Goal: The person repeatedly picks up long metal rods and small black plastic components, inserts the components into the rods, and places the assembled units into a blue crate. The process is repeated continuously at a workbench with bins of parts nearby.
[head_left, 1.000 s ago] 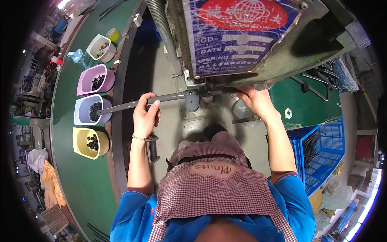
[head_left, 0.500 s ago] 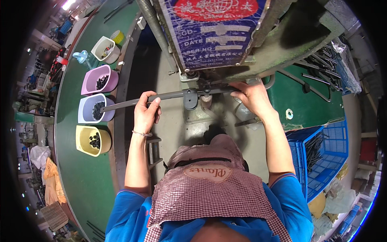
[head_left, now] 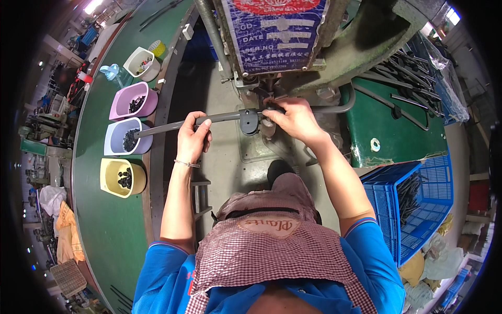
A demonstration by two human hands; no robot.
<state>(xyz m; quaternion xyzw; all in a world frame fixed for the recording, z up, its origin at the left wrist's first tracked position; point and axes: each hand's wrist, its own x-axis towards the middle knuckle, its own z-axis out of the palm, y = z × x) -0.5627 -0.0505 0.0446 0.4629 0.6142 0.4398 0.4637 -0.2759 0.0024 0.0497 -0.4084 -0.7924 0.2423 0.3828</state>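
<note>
A long dark grey metal tube [head_left: 225, 116], bent round at its right end, lies crosswise in front of me under the head of a press [head_left: 277, 42]. A black rounded bracket [head_left: 249, 123] sits around its middle. My left hand [head_left: 193, 137] is closed round the tube to the left of the bracket, thumb on top. Just right of the bracket, my right hand [head_left: 299, 121] pinches at the tube beneath the press tooling [head_left: 268, 89]. Whether a small part is also between its fingertips is hidden. A light metal post [head_left: 268, 128] stands below the tube.
On the green bench [head_left: 123, 220] at left stand a yellow bin [head_left: 108, 180], a blue bin [head_left: 113, 146], a pink bin [head_left: 120, 107] and a white bin [head_left: 151, 70] of small parts. At right, more tubes [head_left: 397, 78] lie on a green table [head_left: 381, 136] above a blue crate [head_left: 384, 220].
My right hand has moved left along the tube from its bent end to beside the bracket. The tube has shifted slightly right and up; my left hand keeps its hold.
</note>
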